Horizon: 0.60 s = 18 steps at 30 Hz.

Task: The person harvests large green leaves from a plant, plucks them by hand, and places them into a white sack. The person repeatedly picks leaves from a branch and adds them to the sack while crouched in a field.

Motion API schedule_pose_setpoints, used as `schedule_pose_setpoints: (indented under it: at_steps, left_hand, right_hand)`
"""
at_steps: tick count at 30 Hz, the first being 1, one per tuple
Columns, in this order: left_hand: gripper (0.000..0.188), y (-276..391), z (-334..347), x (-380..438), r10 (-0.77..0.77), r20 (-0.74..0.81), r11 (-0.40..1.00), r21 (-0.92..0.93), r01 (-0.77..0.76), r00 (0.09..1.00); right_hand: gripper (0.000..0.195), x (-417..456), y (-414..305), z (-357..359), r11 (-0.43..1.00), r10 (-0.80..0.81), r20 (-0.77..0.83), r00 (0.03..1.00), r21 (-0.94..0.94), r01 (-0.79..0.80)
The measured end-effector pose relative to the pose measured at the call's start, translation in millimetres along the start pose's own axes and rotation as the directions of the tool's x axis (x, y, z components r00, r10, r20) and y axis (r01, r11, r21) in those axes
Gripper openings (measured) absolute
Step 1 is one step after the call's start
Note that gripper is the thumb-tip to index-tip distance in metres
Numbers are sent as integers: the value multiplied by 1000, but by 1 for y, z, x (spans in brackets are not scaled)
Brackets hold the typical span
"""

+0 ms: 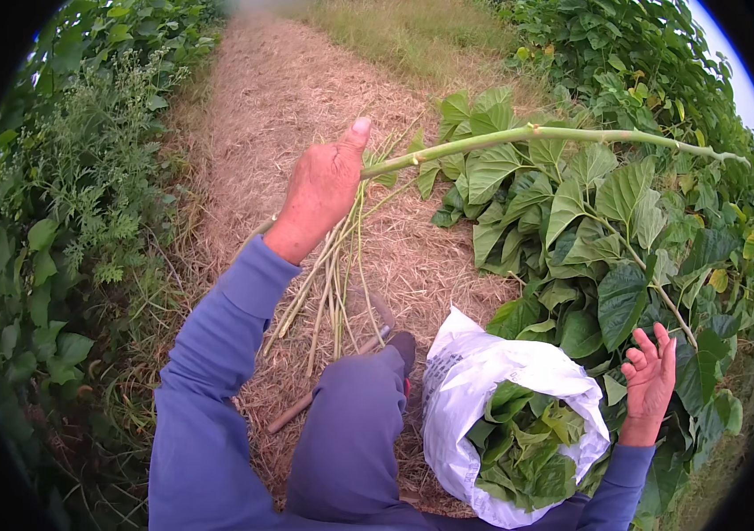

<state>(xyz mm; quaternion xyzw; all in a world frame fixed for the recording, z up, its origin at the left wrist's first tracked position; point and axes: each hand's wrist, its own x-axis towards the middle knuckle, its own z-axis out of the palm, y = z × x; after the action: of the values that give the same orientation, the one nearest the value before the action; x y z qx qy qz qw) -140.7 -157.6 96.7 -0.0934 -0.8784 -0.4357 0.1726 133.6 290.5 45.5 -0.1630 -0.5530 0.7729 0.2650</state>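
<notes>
My left hand (pixel 322 189) grips a thick green branch (pixel 483 141) stripped of leaves, its thumb laid along the top. The bare branch reaches to the right, above a heap of cut leafy branches (pixel 569 219). Beyond the white woven sack (pixel 447 398), my right hand (pixel 652 378) is raised with fingers parted and nothing in it. Its nearest neighbours are the heap's leaves and one leafy branch stem (pixel 664 299). The sack stands with its mouth rolled back, holding loose green leaves (pixel 529 451); its side bears printing.
Several thin stripped stems (pixel 334 285) lie on the dry straw beneath my left arm. A sickle with a wooden handle (pixel 291 411) rests beside my bent knee (pixel 350 425), partly hidden by it. Leafy plants line the left (pixel 98 166) and right (pixel 622 53) of the straw-covered path (pixel 264 86).
</notes>
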Motion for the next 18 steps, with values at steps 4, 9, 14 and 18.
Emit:
schedule_pose_setpoints:
  at_steps: [4, 9, 14, 18]
  left_hand:
    - [77, -52, -34, 21, -265, -35, 953, -163, 256, 964]
    - [68, -122, -69, 22, -415, -192, 903, -207, 376, 889]
    - [67, -199, -82, 24, -254, -298, 951, 95, 293, 920]
    - [63, -272, -59, -16, -383, -232, 838, 318, 442, 894]
  right_hand:
    - [51, -6, 13, 5, 999, 38, 22, 999, -9, -38]
    - [48, -13, 30, 7, 991, 134, 24, 991, -27, -134]
    - [46, -19, 48, 15, 980, 168, 7, 986, -107, -167]
    - [41, -28, 52, 20, 953, 106, -25, 994, -284, -109]
